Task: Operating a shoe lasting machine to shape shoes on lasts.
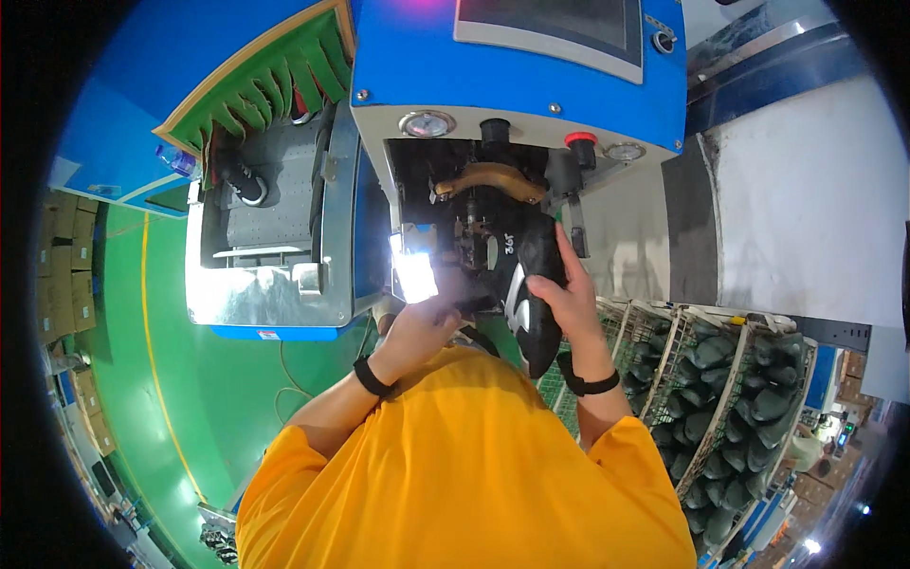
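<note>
A person in a yellow-orange shirt (pixel 455 465) stands close to a machine with a blue housing (pixel 427 71); the right hand (pixel 574 303) has its grip closed about a black shoe (pixel 539 324) with silver markings, thumb across the near face and fingers along the far right edge; the shoe stands lengthwise in front of the machine's opening, below and to the right of a curved brown pad (pixel 493 178); the left hand (pixel 425 327) is just below a brightly glowing panel (pixel 417 277), its fingers blurred and partly lost in shadow, so one cannot tell whether its grip is spread or pinching anything; above the opening sit a round gauge (pixel 427 124) and a red button (pixel 580 138); to the left, another dark shoe (pixel 248 180) rests beside a green fringed curtain (pixel 251 104); to the right, a rack (pixel 665 365) holds many dark, rounded pieces (pixel 713 351).
</note>
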A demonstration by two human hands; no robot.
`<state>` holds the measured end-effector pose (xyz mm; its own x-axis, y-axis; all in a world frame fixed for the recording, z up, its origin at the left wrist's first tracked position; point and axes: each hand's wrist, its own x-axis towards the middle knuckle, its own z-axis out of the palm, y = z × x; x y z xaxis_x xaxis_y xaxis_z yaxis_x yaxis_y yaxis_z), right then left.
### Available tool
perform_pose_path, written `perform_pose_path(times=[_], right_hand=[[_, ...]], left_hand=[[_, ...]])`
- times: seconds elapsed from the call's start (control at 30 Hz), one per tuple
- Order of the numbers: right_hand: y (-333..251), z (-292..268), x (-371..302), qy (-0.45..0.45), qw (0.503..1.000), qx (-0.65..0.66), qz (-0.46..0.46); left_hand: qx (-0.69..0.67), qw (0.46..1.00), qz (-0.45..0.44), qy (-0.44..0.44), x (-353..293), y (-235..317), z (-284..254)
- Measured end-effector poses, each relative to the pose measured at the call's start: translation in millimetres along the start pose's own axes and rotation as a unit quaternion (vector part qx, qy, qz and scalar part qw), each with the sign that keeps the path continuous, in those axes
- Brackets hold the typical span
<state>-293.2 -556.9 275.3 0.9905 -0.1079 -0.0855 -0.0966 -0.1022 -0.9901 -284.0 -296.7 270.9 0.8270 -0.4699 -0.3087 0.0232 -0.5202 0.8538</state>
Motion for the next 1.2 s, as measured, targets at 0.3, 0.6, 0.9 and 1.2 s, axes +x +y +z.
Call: perform_pose_path(times=[0.3, 0.6, 0.9, 1.2], right_hand=[[-22, 61, 69, -0.07, 0.876, -0.471, 0.076], [-7, 100, 83, 0.079, 0.861, -0.499, 0.059], [-3, 117, 60, 0.153, 0.844, -0.513, 0.022], [-22, 103, -62, 0.055, 0.873, -0.467, -0.128]], left_hand=[[-0.062, 0.997, -0.035, -0.024, 5, -63, -21], [-0.038, 0.997, -0.062, 0.001, -3, -94, -38], [-0.234, 0.957, -0.124, -0.122, 12, -102, -55], [-0.515, 0.713, -0.22, -0.422, 57, -57, -38]])
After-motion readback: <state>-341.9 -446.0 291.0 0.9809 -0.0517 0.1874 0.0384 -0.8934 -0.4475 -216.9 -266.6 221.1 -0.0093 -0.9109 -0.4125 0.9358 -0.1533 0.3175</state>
